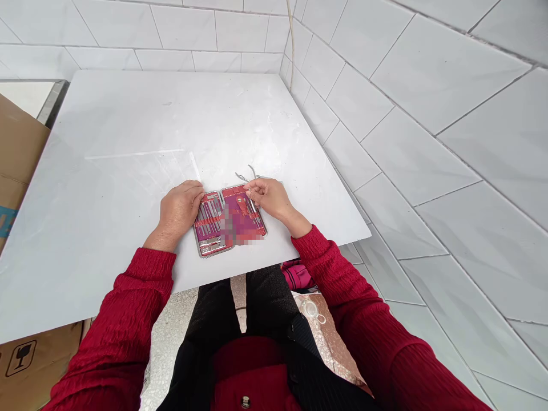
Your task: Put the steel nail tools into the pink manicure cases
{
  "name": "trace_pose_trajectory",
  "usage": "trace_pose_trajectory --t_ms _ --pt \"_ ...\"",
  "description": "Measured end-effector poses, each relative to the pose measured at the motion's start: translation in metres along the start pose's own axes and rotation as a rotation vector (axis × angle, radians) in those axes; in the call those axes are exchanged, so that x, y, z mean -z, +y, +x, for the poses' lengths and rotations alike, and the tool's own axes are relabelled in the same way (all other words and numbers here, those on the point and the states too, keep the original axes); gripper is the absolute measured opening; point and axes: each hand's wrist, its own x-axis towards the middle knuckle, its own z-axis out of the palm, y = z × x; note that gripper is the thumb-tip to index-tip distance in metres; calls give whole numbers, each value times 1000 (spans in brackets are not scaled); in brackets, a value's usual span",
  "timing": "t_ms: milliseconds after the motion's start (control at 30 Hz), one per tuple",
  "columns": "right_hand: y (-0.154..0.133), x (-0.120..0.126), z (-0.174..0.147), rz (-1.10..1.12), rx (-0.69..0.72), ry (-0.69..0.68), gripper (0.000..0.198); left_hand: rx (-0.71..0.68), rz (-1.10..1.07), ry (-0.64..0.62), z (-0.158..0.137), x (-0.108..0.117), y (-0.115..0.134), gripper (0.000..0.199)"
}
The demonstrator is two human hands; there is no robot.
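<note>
An open manicure set case (229, 193) lies on the table near its front edge. Its left half holds several slim metal tools (209, 220) under a red strap, with nail clippers (210, 245) at the bottom. Part of the purple and red right half is blurred out. My left hand (182, 205) grips the case's left edge, fingers closed. Over the upper right of the case my right hand (269, 197) is closed in a pinch; what it holds is hidden. Just beyond it, the curved metal handles of a plier-like tool (246, 173) stick out, partly covered by the hand.
The pale table (171, 120) meets a white tiled wall (428, 142) on the right and another behind. A cable (291, 45) hangs in the corner. Cardboard boxes (21, 142) stand at the left, one (43, 357) below the table. Pink cloth (296, 275) shows under the front edge.
</note>
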Motion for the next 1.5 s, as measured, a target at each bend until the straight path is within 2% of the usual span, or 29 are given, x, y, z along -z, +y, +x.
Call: trace_pose_trajectory --t_ms 67,133,200,300,367,500,633,1033,1300,1500 --pt "-2 5 -10 -68 45 62 20 1 -8 2 0 0 1 33" --pt "-2 10 -24 -123 54 81 16 4 -15 1 0 0 1 33" --pt "-4 15 -39 -188 18 32 12 5 -16 -1 1 0 1 33" --pt "-13 19 -61 -388 -45 -75 26 6 -15 -5 1 0 1 32" --pt "-21 17 -71 -553 -58 -124 29 10 -17 -6 0 1 1 32" --pt "-35 10 -78 -783 -58 -189 24 11 -12 -9 0 1 1 32" --pt "-43 4 -76 -887 -71 -223 25 -2 -3 -9 -1 1 0 32" --pt "-49 -1 -80 -949 -124 -231 27 2 -20 -3 -1 1 -1 32" --pt "-40 -6 -80 -894 -112 -116 25 -10 0 -6 -1 1 0 32" --pt "-31 -3 -84 -782 -44 -42 24 -12 11 -9 -2 1 1 32"
